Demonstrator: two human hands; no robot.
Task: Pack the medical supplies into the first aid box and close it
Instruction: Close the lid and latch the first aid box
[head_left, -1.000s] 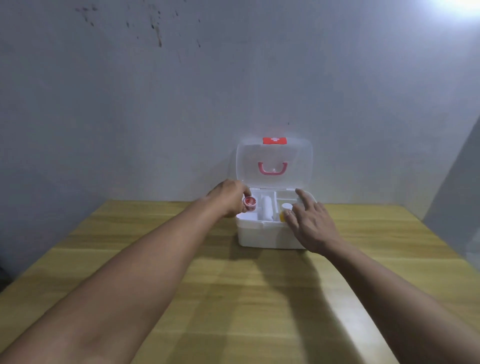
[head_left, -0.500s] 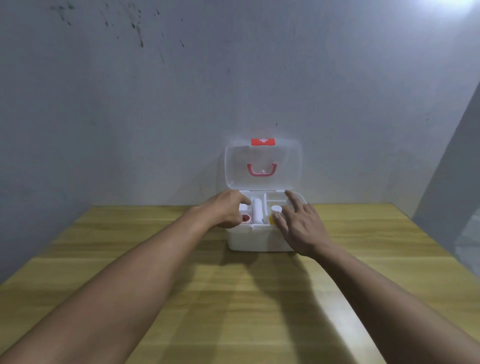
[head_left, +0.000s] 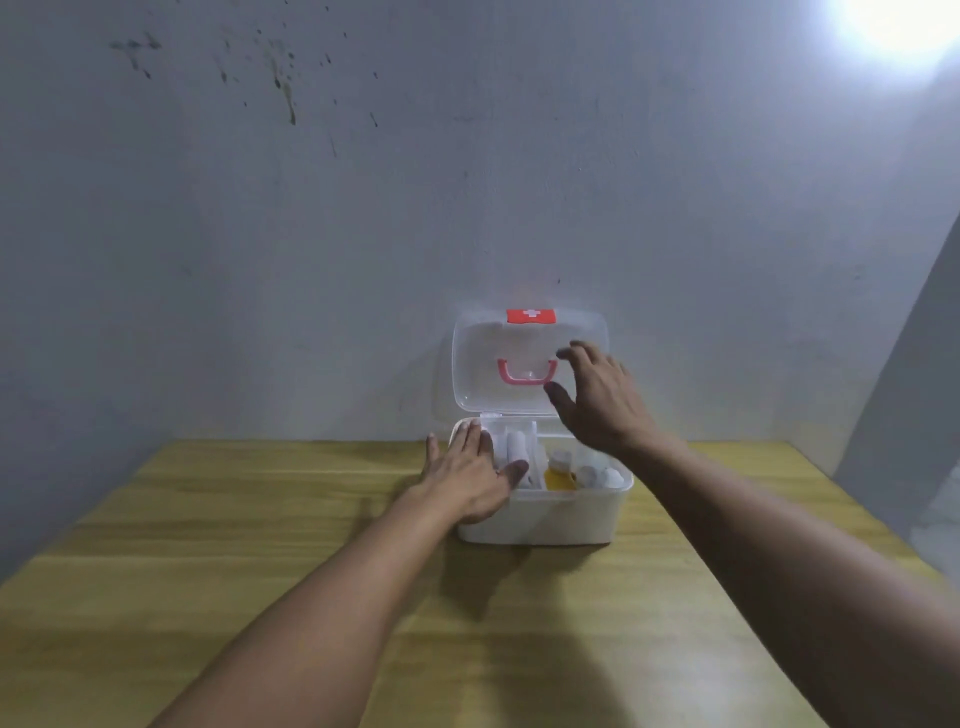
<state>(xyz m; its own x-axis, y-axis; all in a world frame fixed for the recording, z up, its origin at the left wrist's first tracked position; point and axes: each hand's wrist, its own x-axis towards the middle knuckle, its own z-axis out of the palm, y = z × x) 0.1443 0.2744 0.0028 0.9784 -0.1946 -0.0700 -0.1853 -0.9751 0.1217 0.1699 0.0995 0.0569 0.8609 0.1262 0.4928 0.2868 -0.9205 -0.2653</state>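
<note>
Head view: white box (head_left: 545, 514) sits at the far middle of the table (head_left: 208, 597), against the wall; clear lid (head_left: 483, 364) upright, open. Inside: white roll (head_left: 516, 449), yellow bottle (head_left: 560, 475), white caps at right. Left hand (head_left: 470, 475) lies flat on the box's left rim, fingers spread, gripping nothing. Right hand (head_left: 597, 400) is raised before the lid near the pink handle (head_left: 525, 375), fingers open, empty.
</note>
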